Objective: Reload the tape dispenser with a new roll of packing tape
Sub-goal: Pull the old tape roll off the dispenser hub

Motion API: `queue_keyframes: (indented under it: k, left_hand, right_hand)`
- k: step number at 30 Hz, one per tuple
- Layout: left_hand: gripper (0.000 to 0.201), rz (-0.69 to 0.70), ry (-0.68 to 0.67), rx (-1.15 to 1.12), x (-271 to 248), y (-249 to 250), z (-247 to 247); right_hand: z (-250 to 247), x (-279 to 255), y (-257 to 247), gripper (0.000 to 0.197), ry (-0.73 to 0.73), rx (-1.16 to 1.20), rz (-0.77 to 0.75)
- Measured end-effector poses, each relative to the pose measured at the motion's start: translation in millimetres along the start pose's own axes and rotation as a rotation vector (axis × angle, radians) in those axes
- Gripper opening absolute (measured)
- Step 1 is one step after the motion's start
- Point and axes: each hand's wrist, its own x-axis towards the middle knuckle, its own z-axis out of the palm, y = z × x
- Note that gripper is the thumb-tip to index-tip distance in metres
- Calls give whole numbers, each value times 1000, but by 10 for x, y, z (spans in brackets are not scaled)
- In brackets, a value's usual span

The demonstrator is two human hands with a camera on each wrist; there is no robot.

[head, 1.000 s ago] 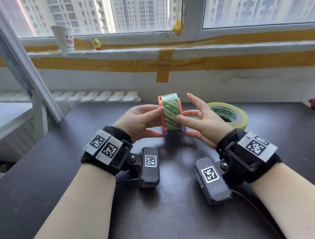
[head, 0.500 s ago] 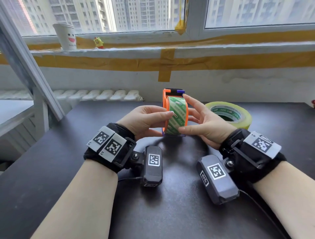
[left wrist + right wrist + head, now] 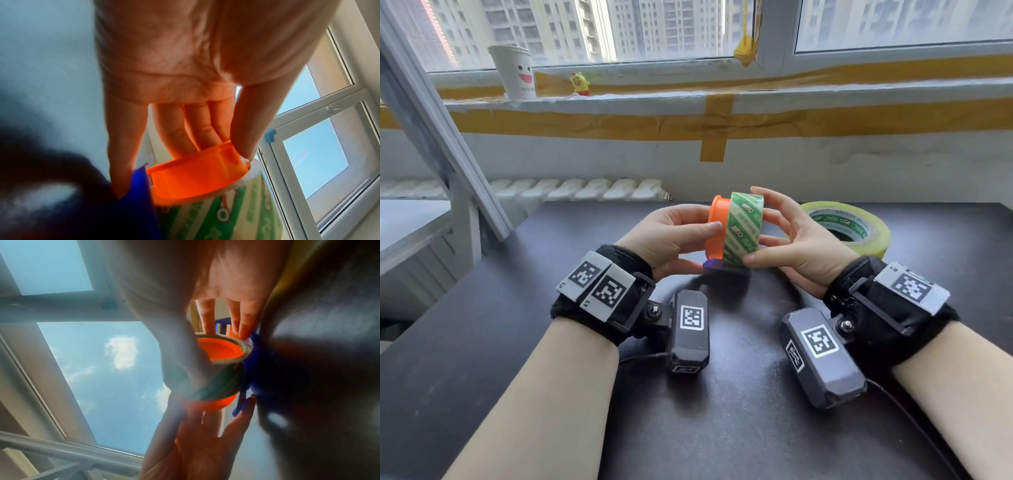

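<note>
Green-printed packing tape roll sits partway on the orange hub of the tape dispenser, both held above the dark desk between two hands. The left hand grips the orange hub, thumb on its rim and fingers curled behind it. The right hand pinches the roll, thumb low on its edge, fingers spread along its far side. A larger yellowish tape roll lies flat on the desk just beyond the right hand.

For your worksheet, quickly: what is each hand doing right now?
Left hand: closed, holding the orange plastic tape dispenser.
Right hand: closed, fingers pinching the green printed packing tape roll.
</note>
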Motion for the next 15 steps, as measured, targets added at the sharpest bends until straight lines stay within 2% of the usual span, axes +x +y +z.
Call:
queue_keyframes:
  k: [8,15]
  left_hand:
    - [18,38,46,-37,-1,-1,21]
    - [18,94,127,-76,10,20,52]
  right_hand:
    - [5,-14,-28,96,21,38,-2]
    - [49,-48,-75,89,92,-16,-149]
